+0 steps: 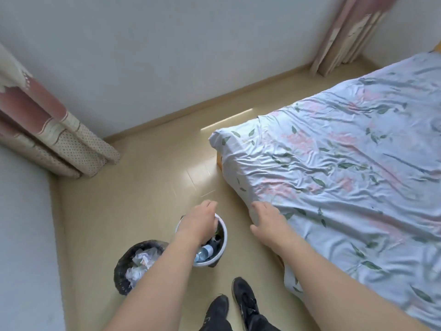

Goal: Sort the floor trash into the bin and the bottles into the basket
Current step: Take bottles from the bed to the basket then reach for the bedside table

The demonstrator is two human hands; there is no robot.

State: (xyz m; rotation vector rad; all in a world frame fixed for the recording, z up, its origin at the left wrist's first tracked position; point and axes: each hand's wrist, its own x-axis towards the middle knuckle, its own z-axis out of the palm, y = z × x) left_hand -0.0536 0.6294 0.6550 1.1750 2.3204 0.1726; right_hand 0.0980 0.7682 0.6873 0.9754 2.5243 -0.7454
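Floor [143, 187] in view shows no loose trash or bottles; sorting looks near done, as far as this angle tells.

Left hand [200, 220] hangs directly over the white basket [223, 244], fingers curled downward toward its mouth. Whether it has hold of anything: cannot tell, the back of the hand hides the fingertips. Clear bottle [204, 253] with a blue label lies inside the basket, just below the left wrist, tilted, long axis running roughly toward the viewer's lower left. Dark items beside it, unclear.

Black-lined bin [124, 266] stands touching or just beside the basket, on its left, holding crumpled paper [140, 261].

Right hand [267, 220] is off to the right near the bed [334, 175] edge, fingers loosely spread, holding nothing.

Judgement: left hand is the nearer one to both containers; any drop goes straight down.
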